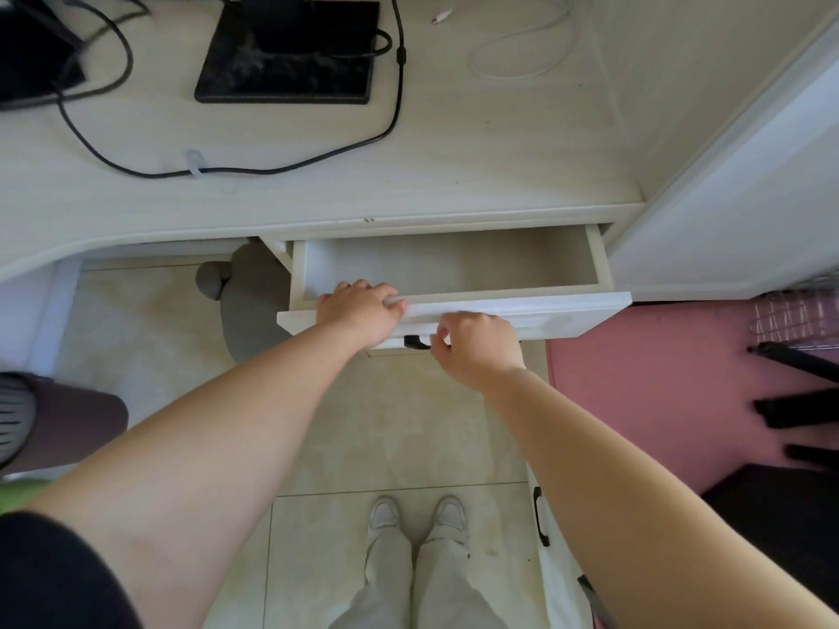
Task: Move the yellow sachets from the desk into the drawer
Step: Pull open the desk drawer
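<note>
The white drawer (590, 311) under the desk (454, 165) stands pulled out, and the part of its inside that shows is bare. No yellow sachets are in view on the desk or in the drawer. My left hand (358, 311) grips the top edge of the drawer front near its left end, fingers curled over the rim. My right hand (476, 347) is at the front face, its fingers curled round the black drawer handle (412, 341), most of which it hides.
A black monitor stand (290, 61), black cables (390, 124) and a white cable (522, 61) lie on the desk. A grey chair part (245, 311) sits under the desk left of the drawer. A white cabinet (749, 197) stands right, a pink mat (658, 392) below it.
</note>
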